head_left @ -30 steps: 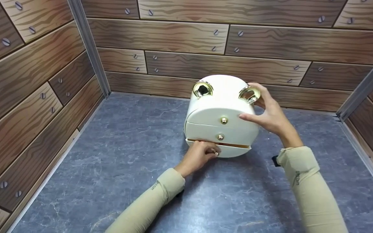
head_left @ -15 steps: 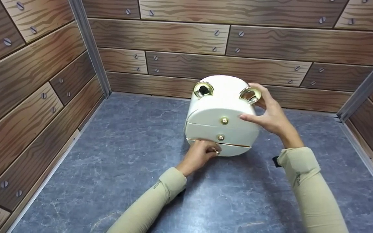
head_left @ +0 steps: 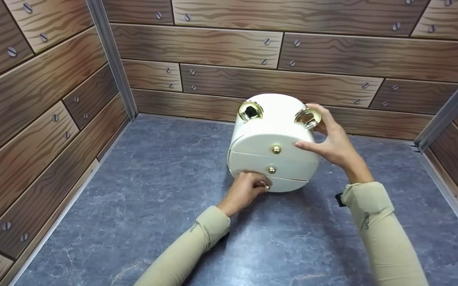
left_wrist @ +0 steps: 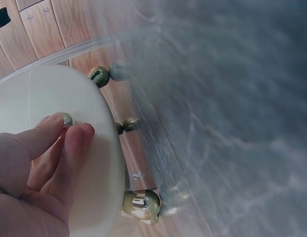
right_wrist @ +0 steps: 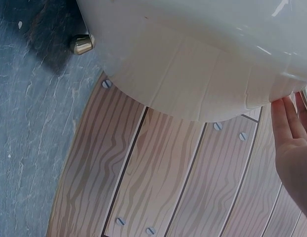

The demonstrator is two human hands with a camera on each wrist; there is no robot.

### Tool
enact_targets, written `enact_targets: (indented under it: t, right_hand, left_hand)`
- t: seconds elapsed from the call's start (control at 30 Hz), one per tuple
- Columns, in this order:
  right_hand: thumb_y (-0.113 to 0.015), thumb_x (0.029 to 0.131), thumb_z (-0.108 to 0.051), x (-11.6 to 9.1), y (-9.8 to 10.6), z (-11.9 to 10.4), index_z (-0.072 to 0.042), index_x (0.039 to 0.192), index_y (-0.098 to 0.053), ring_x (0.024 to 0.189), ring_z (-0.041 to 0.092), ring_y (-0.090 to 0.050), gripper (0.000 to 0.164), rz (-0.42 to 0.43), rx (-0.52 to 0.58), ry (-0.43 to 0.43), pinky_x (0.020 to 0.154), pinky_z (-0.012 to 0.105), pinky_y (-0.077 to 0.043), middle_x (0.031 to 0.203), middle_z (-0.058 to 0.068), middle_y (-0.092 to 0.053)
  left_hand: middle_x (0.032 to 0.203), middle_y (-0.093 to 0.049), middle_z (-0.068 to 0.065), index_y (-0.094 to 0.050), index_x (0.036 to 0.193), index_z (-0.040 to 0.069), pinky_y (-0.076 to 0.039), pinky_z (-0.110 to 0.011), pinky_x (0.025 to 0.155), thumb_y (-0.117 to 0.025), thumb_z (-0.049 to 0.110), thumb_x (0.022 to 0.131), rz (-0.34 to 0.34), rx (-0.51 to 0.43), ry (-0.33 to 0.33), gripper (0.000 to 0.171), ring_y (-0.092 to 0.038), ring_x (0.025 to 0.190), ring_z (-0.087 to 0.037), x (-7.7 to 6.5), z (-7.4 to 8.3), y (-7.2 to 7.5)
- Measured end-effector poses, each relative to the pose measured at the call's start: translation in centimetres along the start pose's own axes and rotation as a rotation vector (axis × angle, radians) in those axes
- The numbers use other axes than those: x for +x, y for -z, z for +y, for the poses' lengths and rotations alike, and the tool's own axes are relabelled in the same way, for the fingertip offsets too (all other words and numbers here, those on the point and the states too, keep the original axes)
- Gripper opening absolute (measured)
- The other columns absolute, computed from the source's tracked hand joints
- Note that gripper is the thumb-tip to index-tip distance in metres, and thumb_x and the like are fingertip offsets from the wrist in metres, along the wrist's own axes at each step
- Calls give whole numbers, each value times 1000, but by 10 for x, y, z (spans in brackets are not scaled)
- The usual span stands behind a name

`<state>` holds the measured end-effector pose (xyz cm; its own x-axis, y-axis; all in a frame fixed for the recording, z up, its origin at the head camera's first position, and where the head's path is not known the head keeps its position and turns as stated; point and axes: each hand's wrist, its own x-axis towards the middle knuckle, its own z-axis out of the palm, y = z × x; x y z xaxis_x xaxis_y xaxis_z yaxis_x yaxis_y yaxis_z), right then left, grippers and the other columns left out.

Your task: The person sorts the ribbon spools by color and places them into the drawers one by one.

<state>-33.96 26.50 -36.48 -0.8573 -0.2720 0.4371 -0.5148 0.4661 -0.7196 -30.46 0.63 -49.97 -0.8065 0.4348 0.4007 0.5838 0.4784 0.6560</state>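
A rounded white drawer box (head_left: 253,143) with two gold ear-like rings (head_left: 250,111) on top stands in the middle, its drawer fronts facing me. Thumb and fingers of my left hand (head_left: 245,189) pinch the small gold knob (left_wrist: 67,119) of the bottom drawer (head_left: 288,184), whose front sits nearly flush under the drawer above. My right hand (head_left: 334,145) holds the box's upper right side, thumb on the front face and fingers behind the right ring (head_left: 308,117). In the right wrist view, those fingertips (right_wrist: 279,106) lie against the glossy white shell.
Two more gold knobs, an upper knob (head_left: 276,149) and a middle knob (head_left: 271,169), show on the front. Gold feet such as this foot (left_wrist: 142,204) support the box on a dark marbled tabletop (head_left: 153,178). Wood-patterned walls (head_left: 213,79) stand behind and at both sides.
The bottom drawer has slid inward, and the gap above its front has narrowed to a thin line. My left hand has moved slightly inward with it; the right hand keeps its place.
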Motion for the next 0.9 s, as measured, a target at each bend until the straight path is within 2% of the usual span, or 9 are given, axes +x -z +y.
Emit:
enact_targets:
  t: [0.17, 0.5, 0.67, 0.9]
  right_hand:
    - [-93, 76, -10, -1, 0, 2, -26, 160, -32, 131, 39, -58, 106, 0, -8, 2, 112, 64, -43, 146, 14, -54]
    - [-93, 76, -10, -1, 0, 0, -28, 159, -33, 130, 38, -59, 104, 2, -14, 8, 112, 59, -45, 143, 13, -56]
    - [-93, 75, -9, 0, 0, 0, -27, 159, -33, 128, 36, -61, 105, 6, -14, 9, 110, 58, -47, 142, 14, -57]
    - [-92, 78, -11, -1, 0, -1, -28, 161, -30, 132, 39, -58, 105, -9, -14, -1, 112, 61, -44, 144, 14, -56]
  left_hand:
    - [100, -81, 1, -81, 99, 11, -56, -12, 85, -82, 6, 86, 4, 13, 3, 14, -76, 92, -9, 0, 1, -2]
    - [100, -80, 6, -82, 99, 16, -56, -16, 91, -83, 11, 86, 24, 93, -3, 14, -74, 96, -6, 2, 1, -2]
    - [101, -81, 5, -82, 99, 15, -56, -15, 89, -83, 11, 86, 26, 88, -8, 14, -75, 94, -6, 2, 0, -2]
    - [99, -81, 5, -82, 98, 15, -57, -19, 91, -83, 14, 86, 34, 104, -25, 12, -75, 95, -8, 1, 0, -2]
